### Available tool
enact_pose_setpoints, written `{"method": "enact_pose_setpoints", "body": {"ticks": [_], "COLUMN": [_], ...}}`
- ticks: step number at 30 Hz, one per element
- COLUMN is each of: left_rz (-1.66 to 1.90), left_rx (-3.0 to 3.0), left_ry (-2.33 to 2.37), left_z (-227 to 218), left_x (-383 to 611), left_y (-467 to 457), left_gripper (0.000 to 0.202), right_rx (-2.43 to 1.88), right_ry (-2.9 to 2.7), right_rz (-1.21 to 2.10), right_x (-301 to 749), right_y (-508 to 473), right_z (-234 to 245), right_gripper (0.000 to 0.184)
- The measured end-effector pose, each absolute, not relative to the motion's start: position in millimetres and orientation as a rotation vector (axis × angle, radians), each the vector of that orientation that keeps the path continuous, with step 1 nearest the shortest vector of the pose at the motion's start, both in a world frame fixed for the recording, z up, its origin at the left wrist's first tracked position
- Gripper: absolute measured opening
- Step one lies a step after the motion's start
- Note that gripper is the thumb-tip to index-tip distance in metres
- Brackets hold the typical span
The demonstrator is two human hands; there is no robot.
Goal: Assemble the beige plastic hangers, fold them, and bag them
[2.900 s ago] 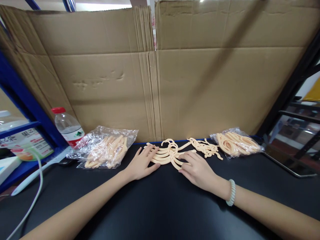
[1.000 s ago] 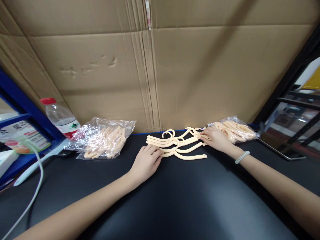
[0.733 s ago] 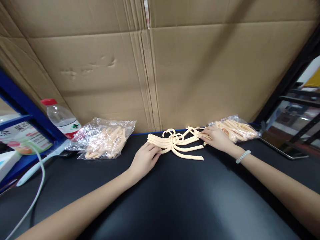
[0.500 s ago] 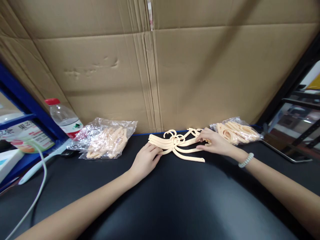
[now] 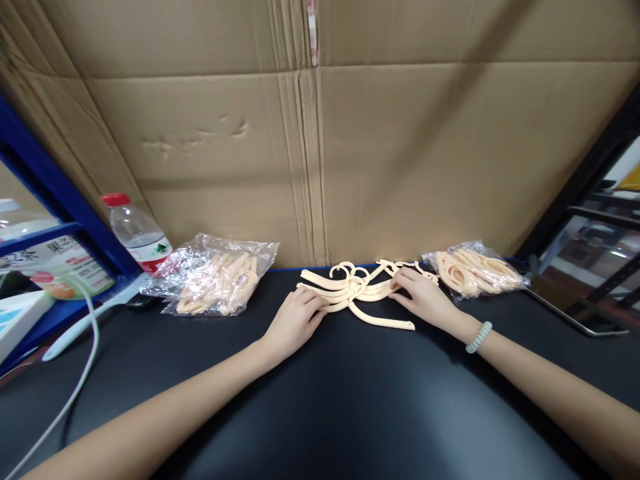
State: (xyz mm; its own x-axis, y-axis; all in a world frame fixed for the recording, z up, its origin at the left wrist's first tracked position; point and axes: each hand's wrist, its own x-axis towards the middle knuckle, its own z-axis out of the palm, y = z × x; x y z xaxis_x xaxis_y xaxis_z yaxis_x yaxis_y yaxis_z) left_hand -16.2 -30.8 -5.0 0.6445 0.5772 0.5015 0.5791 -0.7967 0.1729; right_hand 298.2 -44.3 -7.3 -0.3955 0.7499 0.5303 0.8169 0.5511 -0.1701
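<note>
A small stack of cream plastic hangers [image 5: 350, 293] lies on the black table [image 5: 350, 413] near the cardboard wall. My left hand [image 5: 295, 320] rests flat with its fingers stretched onto the left ends of the hangers. My right hand [image 5: 423, 300], with a beaded bracelet at the wrist, lies on the right ends of the hangers, fingers extended. A tangle of loose hangers [image 5: 400, 268] sits just behind my right fingers.
A clear bag of hangers [image 5: 220, 283] lies to the left, another bag of hangers [image 5: 473, 272] to the right. A red-capped water bottle [image 5: 137, 233] stands by a blue shelf frame [image 5: 45, 180]. A white cable [image 5: 80, 353] trails at the left. A cardboard wall [image 5: 320, 133] closes the back.
My right hand drew back from the right bag and the loose tangle to the right ends of the stacked hangers. My left hand stayed on the left ends.
</note>
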Motion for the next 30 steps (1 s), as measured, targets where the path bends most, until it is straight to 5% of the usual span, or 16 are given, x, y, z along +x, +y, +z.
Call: {"method": "enact_pose_setpoints", "body": {"ticks": [24,30], "left_rz": [-1.191,-1.46], "left_rx": [-2.609,-2.606], "left_ry": [-0.98,-0.525], "left_z": [-1,1], "left_x": [-19,-13], "left_y": [-41,-68], "left_gripper": [0.018,0.026], "right_rx": [-1.134,-1.159], "right_ry": [-2.182,-2.053], "right_rz": [0.254,0.41], "right_x": [258,253], "right_y": [-76,-82], "right_z": [8,14], "right_gripper": [0.014,0.021]}}
